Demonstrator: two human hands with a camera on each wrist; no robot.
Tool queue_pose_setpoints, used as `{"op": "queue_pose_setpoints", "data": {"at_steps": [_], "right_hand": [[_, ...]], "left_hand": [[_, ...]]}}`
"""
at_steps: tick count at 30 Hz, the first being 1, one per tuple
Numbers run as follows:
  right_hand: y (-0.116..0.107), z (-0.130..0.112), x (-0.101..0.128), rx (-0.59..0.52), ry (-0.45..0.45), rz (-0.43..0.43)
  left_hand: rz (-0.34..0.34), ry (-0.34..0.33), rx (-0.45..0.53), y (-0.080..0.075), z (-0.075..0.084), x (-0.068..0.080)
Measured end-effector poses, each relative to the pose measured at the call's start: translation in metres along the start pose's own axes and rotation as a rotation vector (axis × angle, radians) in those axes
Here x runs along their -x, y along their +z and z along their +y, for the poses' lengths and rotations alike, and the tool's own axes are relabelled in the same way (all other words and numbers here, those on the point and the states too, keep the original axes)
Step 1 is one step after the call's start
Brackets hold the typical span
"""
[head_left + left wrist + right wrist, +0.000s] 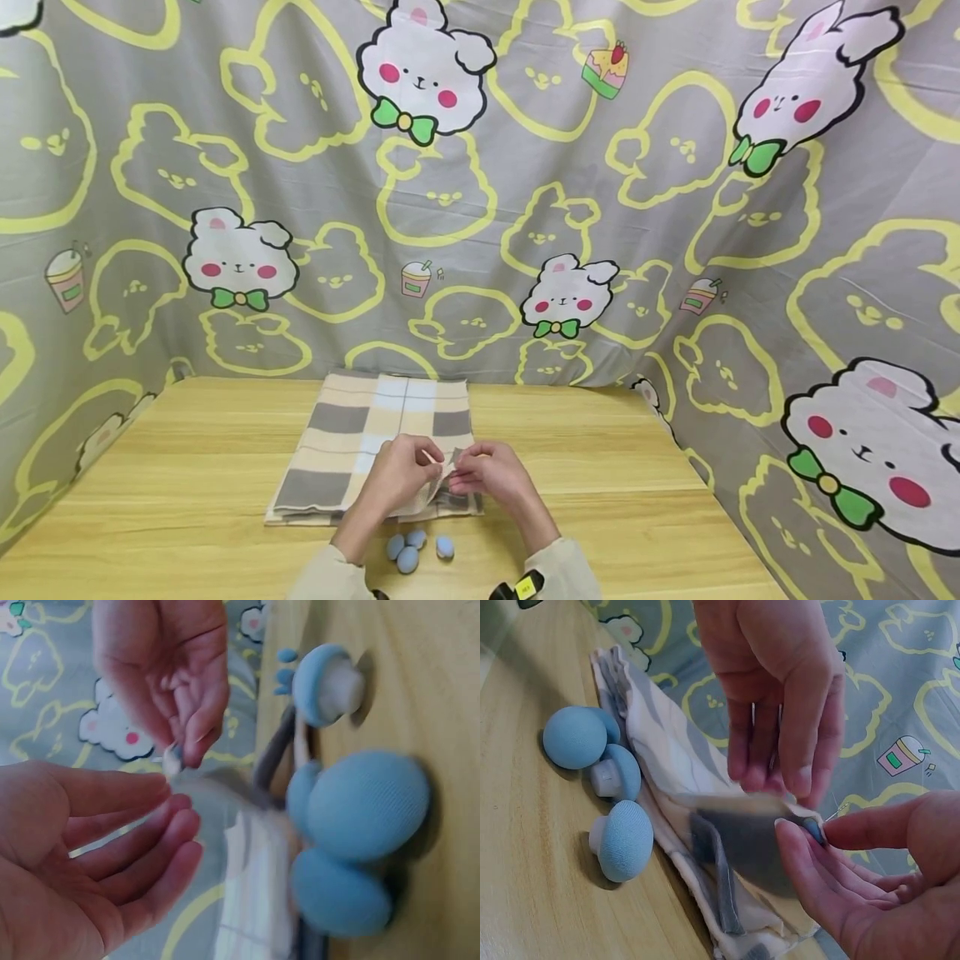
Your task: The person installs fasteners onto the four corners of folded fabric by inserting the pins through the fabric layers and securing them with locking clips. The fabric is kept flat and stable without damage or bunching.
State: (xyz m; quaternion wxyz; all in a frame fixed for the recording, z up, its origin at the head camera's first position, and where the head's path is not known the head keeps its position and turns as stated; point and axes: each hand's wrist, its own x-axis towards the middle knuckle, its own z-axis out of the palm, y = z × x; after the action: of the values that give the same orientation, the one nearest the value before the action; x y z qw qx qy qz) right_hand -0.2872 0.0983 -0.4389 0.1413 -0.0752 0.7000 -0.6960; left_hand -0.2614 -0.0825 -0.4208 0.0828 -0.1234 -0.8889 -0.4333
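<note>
A folded checked cloth (375, 433) in beige, grey and white lies on the wooden table (150, 467). Both hands meet over its near right corner. My right hand (487, 475) pinches the lifted cloth corner (742, 817) between thumb and fingers (802, 847), with a small blue bit (815, 829) at the pinch. My left hand (401, 475) is beside it, its fingers (769, 761) fairly straight and their tips touching the raised cloth edge. Several blue mushroom-shaped pieces (407, 558) lie on the table just in front of the cloth, near my wrists.
A grey cartoon-print fabric (480, 208) hangs behind the table and along both its sides. Bare wood shows left and right of the cloth. In the right wrist view one blue piece (626, 838) lies apart from two others (574, 735).
</note>
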Motion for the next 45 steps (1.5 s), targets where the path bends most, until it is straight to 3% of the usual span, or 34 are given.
{"op": "queue_pose_setpoints", "data": {"at_steps": [6,11,23,30,40,45], "right_hand": [[0.0,0.0,-0.001,0.001,-0.005,0.005],[-0.001,0.001,0.0,0.017,-0.012,0.005],[-0.001,0.002,0.001,0.043,-0.013,0.009],[0.0,0.001,0.002,0.044,-0.009,0.007],[0.001,0.001,0.001,0.053,-0.02,0.005],[0.001,0.002,0.001,0.048,-0.016,-0.003]], "left_hand": [[-0.084,-0.087,-0.01,-0.023,-0.003,0.003],[-0.289,-0.172,-0.044,-0.037,-0.008,0.011],[-0.619,-0.411,-0.142,-0.04,-0.007,0.021],[-0.643,-0.465,-0.141,-0.036,-0.01,0.021],[-0.617,-0.441,-0.117,-0.033,-0.013,0.021],[-0.607,-0.387,-0.146,-0.035,-0.012,0.022]]}}
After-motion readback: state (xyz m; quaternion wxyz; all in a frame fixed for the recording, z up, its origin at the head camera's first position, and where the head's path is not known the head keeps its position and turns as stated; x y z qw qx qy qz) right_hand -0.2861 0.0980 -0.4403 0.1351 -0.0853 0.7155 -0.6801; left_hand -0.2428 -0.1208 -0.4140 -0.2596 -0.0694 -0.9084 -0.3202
